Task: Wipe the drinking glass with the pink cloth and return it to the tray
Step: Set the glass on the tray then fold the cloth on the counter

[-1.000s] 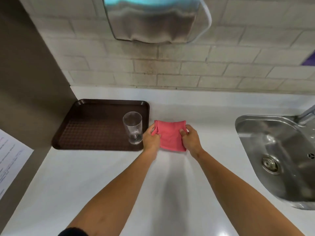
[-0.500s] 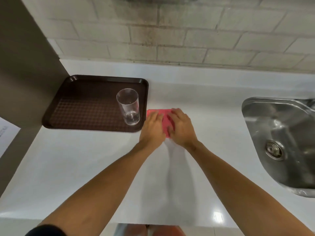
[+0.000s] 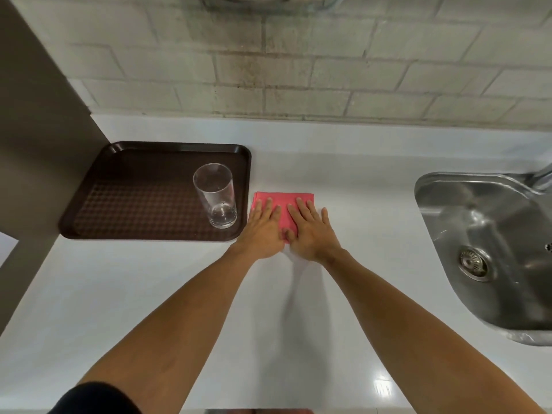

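A clear drinking glass (image 3: 215,195) stands upright at the front right corner of the brown tray (image 3: 131,162). Just right of the tray, a folded pink cloth (image 3: 283,199) lies flat on the white counter. My left hand (image 3: 264,230) and my right hand (image 3: 310,231) both rest palm down on the cloth, fingers spread and flat, side by side. The hands cover most of the cloth's near half. Neither hand touches the glass.
A steel sink (image 3: 490,252) with a drain is set into the counter at the right, its tap at the far right edge. A brick wall (image 3: 298,61) runs behind the counter. A dark panel (image 3: 35,121) borders the tray's left side.
A second ago both hands held the cloth up by its edges. They laid it on the counter and now press it flat with spread fingers. The glass has not moved.
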`<state>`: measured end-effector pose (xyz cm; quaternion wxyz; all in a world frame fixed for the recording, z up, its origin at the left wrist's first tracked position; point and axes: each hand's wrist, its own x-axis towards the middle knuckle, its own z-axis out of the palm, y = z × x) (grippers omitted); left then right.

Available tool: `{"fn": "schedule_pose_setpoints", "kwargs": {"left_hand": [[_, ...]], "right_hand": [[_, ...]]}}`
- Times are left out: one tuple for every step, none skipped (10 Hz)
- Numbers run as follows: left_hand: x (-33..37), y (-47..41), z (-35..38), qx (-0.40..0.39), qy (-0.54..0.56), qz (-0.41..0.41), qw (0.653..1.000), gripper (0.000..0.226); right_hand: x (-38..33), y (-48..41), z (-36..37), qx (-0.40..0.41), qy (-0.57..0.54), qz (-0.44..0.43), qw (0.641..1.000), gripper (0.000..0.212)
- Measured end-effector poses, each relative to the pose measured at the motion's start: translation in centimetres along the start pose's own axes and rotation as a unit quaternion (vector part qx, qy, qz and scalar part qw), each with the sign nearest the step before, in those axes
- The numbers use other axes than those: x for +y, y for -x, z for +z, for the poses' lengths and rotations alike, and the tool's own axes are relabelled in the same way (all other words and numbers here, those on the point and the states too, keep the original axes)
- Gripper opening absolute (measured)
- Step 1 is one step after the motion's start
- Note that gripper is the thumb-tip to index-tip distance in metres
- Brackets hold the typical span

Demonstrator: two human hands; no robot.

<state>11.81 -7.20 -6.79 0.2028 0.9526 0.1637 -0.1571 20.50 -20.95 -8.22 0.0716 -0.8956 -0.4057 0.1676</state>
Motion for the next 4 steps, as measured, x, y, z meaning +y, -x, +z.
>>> {"fn": "schedule_pose_setpoints", "kwargs": {"left_hand": [[0.0, 0.0, 0.0, 0.006, 0.002, -0.003, 1.0, 0.072], [0.0, 0.0, 0.0, 0.01, 0.0, -0.002, 1.0, 0.072], [0.4, 0.6, -0.6, 0.015, 0.019, -0.002, 1.0, 0.072], [1.3, 3.2, -2.4, 0.07, 0.049, 0.044, 0.995, 0.064]], "right_hand": [[0.3, 0.0, -0.2, -0.003, 0.001, -0.003, 1.0, 0.069], [0.2, 0.0, -0.5, -0.011, 0.013, -0.005, 1.0, 0.069], [-0.2, 0.2, -1.1, -0.001, -0.006, 0.005, 1.0, 0.069], [-1.4, 1.4, -2.6, 0.084, -0.036, -0.012, 0.996, 0.065]]}}
